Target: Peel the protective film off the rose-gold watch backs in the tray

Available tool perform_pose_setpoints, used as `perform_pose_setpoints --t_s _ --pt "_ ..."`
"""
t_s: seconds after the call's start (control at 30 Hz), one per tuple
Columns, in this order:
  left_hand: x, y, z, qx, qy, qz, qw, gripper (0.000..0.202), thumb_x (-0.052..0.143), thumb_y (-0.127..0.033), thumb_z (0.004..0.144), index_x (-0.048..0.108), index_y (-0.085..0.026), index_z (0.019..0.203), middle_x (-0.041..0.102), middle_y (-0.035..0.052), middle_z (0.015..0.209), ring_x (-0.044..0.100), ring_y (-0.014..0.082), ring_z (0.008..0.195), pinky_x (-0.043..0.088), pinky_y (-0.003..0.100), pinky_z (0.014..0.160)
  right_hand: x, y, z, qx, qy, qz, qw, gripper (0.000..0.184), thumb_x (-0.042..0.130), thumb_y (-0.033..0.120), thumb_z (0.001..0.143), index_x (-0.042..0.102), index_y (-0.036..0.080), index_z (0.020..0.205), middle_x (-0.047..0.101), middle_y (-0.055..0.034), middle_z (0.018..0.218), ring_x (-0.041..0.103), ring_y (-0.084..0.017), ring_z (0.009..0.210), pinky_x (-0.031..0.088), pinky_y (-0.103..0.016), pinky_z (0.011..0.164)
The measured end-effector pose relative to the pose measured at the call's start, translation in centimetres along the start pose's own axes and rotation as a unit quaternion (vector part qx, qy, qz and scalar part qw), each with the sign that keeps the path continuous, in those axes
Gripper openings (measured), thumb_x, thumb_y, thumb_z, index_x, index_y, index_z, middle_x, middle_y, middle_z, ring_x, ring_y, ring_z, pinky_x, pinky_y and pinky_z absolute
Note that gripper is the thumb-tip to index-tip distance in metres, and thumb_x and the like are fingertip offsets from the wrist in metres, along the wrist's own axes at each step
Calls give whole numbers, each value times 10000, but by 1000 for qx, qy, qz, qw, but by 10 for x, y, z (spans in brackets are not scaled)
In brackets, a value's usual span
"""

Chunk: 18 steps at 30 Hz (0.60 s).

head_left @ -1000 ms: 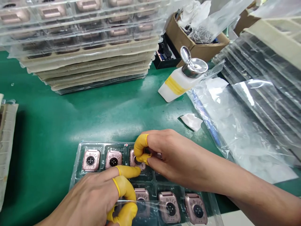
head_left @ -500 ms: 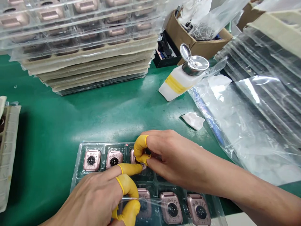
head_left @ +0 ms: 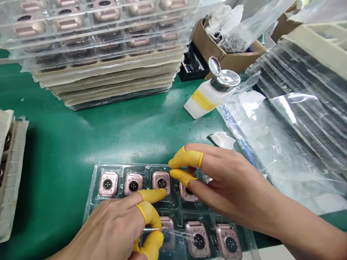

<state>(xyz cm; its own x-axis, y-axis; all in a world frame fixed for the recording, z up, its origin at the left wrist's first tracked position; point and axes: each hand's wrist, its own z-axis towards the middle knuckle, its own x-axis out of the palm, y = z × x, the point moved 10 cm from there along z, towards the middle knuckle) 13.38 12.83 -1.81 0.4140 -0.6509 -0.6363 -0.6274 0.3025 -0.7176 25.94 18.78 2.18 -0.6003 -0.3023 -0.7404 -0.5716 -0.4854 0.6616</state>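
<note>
A clear plastic tray (head_left: pixel 92 187) lies on the green mat and holds two rows of rose-gold watch cases, backs up. My left hand (head_left: pixel 114 225) wears yellow finger cots. Its forefinger rests on the tray just below the third case (head_left: pixel 162 182), while its thumb and middle finger pinch a clear film (head_left: pixel 173 233) over the front row. My right hand (head_left: pixel 227 182), also in yellow cots, hovers above the fourth case (head_left: pixel 187 194). Its thumb and forefinger tips are close together, and I cannot see anything between them.
A tall stack of filled trays (head_left: pixel 103 61) stands at the back left. A white bottle with a metal cap (head_left: pixel 210 95), a cardboard box (head_left: pixel 217 48), a white wipe (head_left: pixel 222 140) and crinkled plastic bags (head_left: pixel 287 137) lie to the right. Another tray stack (head_left: pixel 9 173) sits at the left edge.
My right hand has lifted off the third case and moved right, uncovering that case. My left hand has stayed where it was, still pinching the film.
</note>
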Motion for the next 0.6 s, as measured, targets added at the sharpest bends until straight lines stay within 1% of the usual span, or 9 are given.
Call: perform_pose_setpoints --t_s 0.07,0.13,0.2,0.27,0.33,0.4,0.5,0.57,0.6 --pt "-1 -4 -2 12 -1 -13 1000 133 540 -205 896 659 -264 892 773 14 1158 727 262 1165 635 286 727 1 -1 -3 0 -1 -22 1000 125 549 147 982 657 173 925 624 -27 782 554 -165 710 405 -286 619" --pt "-2 -3 -3 7 -3 -15 1000 137 537 -191 906 646 -267 873 778 -1 1148 709 257 1204 628 276 744 10 1 -4 -4 22 -56 998 154 539 164 985 675 164 912 628 -38 778 560 -177 701 403 -299 610" --pt "-2 -5 -1 15 0 -25 1000 124 548 -194 890 639 -264 843 781 -2 1147 741 247 1127 618 272 716 22 3 -4 -11 46 -99 994 186 537 182 983 689 161 878 633 -47 768 566 -192 690 397 -317 606" --pt "-1 -2 1 1 3 -28 1000 122 559 -186 874 651 -264 856 772 4 1177 769 231 1014 613 283 711 30 6 -3 -17 55 -141 988 198 549 194 973 695 165 842 638 -49 759 564 -201 674 385 -331 607" --pt "-1 1 1 -18 1 -32 999 121 575 -181 867 659 -267 874 766 3 1179 769 212 941 604 290 727 34 8 -1 -24 54 -164 985 199 562 190 959 690 172 808 633 -42 738 553 -195 649 370 -332 604" --pt "-3 2 -1 -35 -9 -31 999 144 573 -156 867 660 -269 885 767 -4 1151 757 198 922 590 288 756 37 9 0 -24 55 -171 983 209 567 179 953 676 178 775 627 -32 718 542 -180 624 346 -323 590" --pt "-7 0 -4 -34 -16 -41 998 138 570 -159 863 657 -266 871 768 -6 1112 742 194 914 568 292 779 39 6 3 -12 60 -176 982 241 544 166 964 656 175 751 623 -25 711 537 -164 607 318 -314 578" --pt "-8 -1 -5 -36 -13 -49 998 119 558 -181 863 646 -257 841 764 2 1119 731 181 836 554 287 725 40 6 4 -7 64 -186 981 257 525 156 962 642 172 733 617 -26 704 533 -160 599 309 -314 579" --pt "-8 -2 -5 -38 -13 -50 998 116 547 -191 861 639 -251 826 762 6 1126 716 168 763 543 285 682 40 6 5 -4 66 -191 979 259 523 155 957 636 172 724 615 -27 701 533 -159 599 306 -314 582"
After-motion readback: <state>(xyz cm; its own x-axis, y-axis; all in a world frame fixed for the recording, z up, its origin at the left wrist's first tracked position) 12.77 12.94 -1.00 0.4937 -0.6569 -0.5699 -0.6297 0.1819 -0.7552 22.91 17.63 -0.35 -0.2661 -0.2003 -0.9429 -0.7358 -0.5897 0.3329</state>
